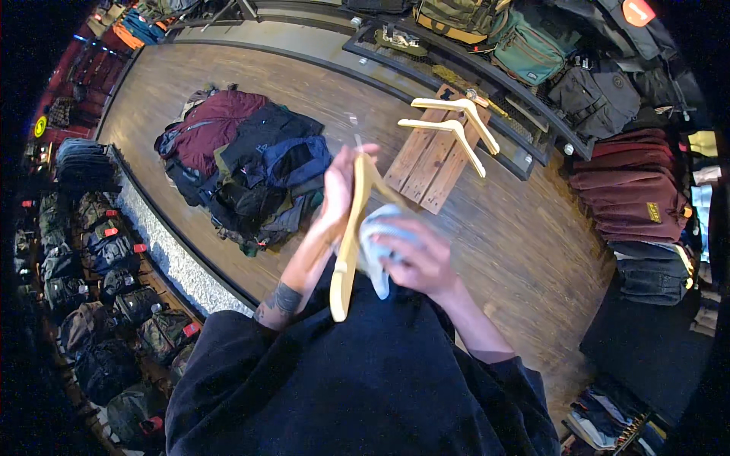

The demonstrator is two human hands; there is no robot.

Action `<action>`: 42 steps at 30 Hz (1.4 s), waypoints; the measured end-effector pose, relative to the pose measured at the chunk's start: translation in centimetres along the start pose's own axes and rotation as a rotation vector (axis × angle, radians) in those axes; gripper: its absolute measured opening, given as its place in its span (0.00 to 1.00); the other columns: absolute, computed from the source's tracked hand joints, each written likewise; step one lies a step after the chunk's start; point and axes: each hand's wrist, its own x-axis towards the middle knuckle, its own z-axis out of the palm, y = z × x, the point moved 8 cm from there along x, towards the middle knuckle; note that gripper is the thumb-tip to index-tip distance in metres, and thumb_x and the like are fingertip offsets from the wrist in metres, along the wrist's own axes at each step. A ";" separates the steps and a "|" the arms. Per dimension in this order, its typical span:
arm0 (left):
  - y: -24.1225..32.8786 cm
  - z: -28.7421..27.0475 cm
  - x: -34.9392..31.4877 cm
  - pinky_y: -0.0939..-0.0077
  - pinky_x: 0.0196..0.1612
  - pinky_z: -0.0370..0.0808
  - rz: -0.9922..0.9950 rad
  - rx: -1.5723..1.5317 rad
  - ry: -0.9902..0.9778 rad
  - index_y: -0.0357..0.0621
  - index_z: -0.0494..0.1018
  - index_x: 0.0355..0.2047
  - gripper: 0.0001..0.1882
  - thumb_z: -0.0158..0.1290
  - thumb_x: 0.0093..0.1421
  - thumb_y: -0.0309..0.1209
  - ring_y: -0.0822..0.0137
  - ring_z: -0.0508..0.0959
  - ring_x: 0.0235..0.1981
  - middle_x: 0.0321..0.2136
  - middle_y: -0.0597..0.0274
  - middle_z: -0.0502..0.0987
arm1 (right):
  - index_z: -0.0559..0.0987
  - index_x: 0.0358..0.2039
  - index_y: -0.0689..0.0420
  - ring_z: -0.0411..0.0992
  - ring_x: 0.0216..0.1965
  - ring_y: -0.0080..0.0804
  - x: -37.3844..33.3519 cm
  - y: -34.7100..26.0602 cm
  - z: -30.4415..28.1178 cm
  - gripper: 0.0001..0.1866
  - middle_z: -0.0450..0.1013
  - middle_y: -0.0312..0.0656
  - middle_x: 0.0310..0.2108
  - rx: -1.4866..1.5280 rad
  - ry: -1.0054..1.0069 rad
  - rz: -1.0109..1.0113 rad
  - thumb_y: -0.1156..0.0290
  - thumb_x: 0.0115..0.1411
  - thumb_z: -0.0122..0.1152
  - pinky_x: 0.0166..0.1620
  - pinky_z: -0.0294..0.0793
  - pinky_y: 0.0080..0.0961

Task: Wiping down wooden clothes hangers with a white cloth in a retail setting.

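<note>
A pale wooden clothes hanger [345, 273] is held up in front of my body, tilted, its metal hook pointing away from me. Near the hook, my left hand [337, 196] grips it from the left side. My right hand [423, 260] is closed around a light blue cloth [382, 234], which lies against the hanger's right side. Slight blur covers this hand and the cloth. Beyond my hands, two similar wooden hangers, a nearer one [458, 135] and a farther one [482, 124], rest on a low slatted wooden bench [426, 171].
On the wood floor at left lies a large heap of clothes [239, 156], maroon, black and navy. A dark metal shelf [456, 72] carries bags, including a green backpack [526, 50]. Maroon garments [627, 178] hang at right. Several backpacks [110, 323] line the left.
</note>
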 end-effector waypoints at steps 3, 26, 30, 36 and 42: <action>-2.4 0.5 -1.1 0.62 0.55 0.62 -0.042 0.473 -0.018 0.44 0.72 0.52 0.27 0.36 0.70 0.52 0.61 0.68 0.44 0.37 0.61 0.69 | 0.81 0.36 0.59 0.80 0.40 0.43 0.2 2.5 -2.3 0.14 0.79 0.49 0.40 -0.031 0.302 0.212 0.82 0.46 0.68 0.40 0.80 0.31; 5.0 -2.2 -0.5 0.74 0.25 0.55 0.666 0.500 0.462 0.42 0.59 0.23 0.26 0.34 0.75 0.47 0.77 0.57 0.21 0.20 0.72 0.58 | 0.75 0.42 0.57 0.73 0.50 0.54 -4.5 3.8 4.1 0.15 0.73 0.53 0.47 0.101 -0.086 0.743 0.68 0.57 0.66 0.52 0.73 0.41; 4.6 -2.4 -0.7 0.73 0.25 0.58 0.623 0.529 0.437 0.41 0.60 0.23 0.26 0.35 0.74 0.47 0.76 0.60 0.21 0.20 0.70 0.60 | 0.72 0.39 0.55 0.78 0.37 0.52 -5.0 4.8 5.6 0.16 0.77 0.48 0.33 -0.149 -0.255 0.758 0.69 0.53 0.69 0.40 0.76 0.40; 4.9 -0.5 0.1 0.69 0.35 0.68 0.443 1.073 0.054 0.39 0.70 0.29 0.16 0.45 0.70 0.37 0.63 0.71 0.27 0.31 0.58 0.77 | 0.72 0.37 0.53 0.79 0.30 0.44 -6.6 7.6 3.0 0.16 0.78 0.45 0.26 0.056 -0.180 0.896 0.71 0.50 0.69 0.35 0.75 0.38; 1.9 0.3 -3.0 0.78 0.36 0.74 0.279 0.913 -0.581 0.37 0.75 0.42 0.08 0.52 0.66 0.27 0.74 0.76 0.30 0.36 0.60 0.81 | 0.72 0.40 0.49 0.80 0.35 0.45 -8.2 9.2 -2.8 0.19 0.80 0.44 0.32 0.136 -0.205 0.924 0.74 0.48 0.70 0.38 0.76 0.39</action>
